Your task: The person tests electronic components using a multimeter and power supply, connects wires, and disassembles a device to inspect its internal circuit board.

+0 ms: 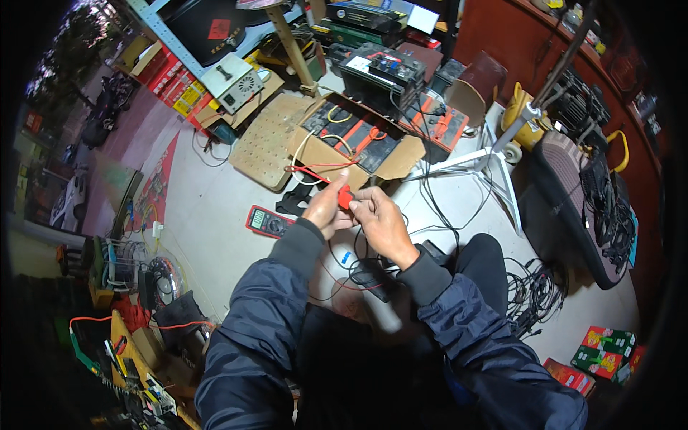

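Observation:
My left hand (325,211) is closed on a small red piece (345,196), which looks like a connector or clip. Pinched fingers of my right hand (385,226) meet it from the other side, hiding part of its shape. A red wire (315,174) with a looped end reaches toward the left hand. Beside the left wrist, a red-and-black multimeter (269,222) lies on the floor with its display lit. Just beyond my hands stands an open cardboard box (315,152) holding black-and-red batteries (375,149) with white and red cables.
A black battery-like unit (383,75) stands behind the box, near a white power supply (233,84). On the right are a white metal stand (502,168), a dark padded seat (566,208) and tangled black cables (534,294). Tools and a crate (129,351) sit at lower left.

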A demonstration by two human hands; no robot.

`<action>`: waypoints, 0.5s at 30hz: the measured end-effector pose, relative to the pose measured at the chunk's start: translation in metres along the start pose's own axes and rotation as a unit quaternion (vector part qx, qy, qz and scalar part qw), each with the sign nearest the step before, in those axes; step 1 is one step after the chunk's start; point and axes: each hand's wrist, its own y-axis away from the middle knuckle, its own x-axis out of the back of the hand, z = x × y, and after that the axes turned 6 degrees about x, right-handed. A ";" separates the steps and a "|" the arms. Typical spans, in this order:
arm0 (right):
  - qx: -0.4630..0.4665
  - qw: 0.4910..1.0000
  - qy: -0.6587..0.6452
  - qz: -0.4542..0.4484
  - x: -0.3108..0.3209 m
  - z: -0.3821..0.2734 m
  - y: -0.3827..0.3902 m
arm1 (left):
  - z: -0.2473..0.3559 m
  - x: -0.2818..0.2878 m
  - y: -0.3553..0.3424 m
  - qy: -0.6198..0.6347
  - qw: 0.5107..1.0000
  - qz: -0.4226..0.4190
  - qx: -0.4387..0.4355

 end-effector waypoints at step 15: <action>0.053 0.991 0.106 -0.059 -0.007 -0.011 0.003 | -0.016 -0.009 -0.027 0.110 0.990 -0.002 -0.084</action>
